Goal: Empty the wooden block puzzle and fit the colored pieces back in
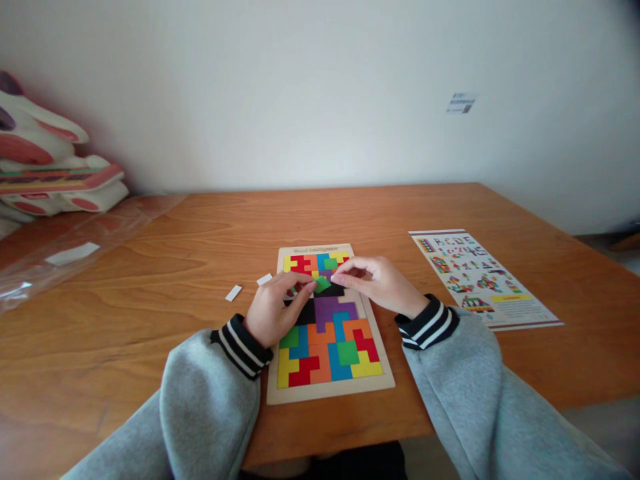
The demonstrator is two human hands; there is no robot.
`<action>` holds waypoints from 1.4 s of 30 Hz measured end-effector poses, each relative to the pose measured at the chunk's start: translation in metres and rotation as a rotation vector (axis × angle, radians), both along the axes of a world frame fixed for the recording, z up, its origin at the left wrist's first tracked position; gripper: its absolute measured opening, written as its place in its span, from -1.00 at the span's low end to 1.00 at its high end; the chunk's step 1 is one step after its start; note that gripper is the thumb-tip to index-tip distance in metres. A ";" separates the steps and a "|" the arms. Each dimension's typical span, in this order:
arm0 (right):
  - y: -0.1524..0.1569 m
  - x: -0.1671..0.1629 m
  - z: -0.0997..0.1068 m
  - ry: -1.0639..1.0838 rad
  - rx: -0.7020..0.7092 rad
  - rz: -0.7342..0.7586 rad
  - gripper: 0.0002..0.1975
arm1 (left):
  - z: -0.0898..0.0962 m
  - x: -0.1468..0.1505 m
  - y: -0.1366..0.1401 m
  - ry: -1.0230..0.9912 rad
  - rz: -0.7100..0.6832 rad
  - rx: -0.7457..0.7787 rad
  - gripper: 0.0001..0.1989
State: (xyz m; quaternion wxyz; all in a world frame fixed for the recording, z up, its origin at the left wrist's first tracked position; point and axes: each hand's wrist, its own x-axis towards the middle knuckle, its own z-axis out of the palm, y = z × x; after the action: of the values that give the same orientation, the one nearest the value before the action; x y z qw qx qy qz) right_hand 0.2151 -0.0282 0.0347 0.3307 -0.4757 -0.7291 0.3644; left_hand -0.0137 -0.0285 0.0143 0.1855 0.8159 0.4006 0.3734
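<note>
A wooden tray puzzle [330, 393] with colored block pieces lies on the table, parts of its black base showing. Above its upper middle, a green puzzle piece [323, 285] is tilted, pinched at its left side by my left hand [275, 303]. My right hand [373, 283] has thumb and fingertips pressed together close to the green piece's right corner; whether they grip it I cannot tell. Below the hands, a purple block [327, 310] sits in the tray beside a black gap. My left hand covers the tray's left side.
Two small white pieces, one nearer [233, 293] and one farther [265, 279], lie left of the tray. A printed pattern sheet [510, 312] is on the right. At the far left stand a white and pink animal figure [60, 180] and clear plastic wrap [125, 223].
</note>
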 end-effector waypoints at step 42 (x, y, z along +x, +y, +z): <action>0.015 0.031 -0.017 -0.364 0.318 0.104 -0.75 | -0.001 -0.003 0.003 0.067 0.059 -0.166 -0.77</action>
State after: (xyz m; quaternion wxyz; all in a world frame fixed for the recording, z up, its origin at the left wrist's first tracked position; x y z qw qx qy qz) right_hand 0.2465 -0.0133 0.0181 0.2456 -0.4373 -0.8483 0.1697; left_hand -0.0163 -0.0258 0.0137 0.2276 0.7976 0.4602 0.3167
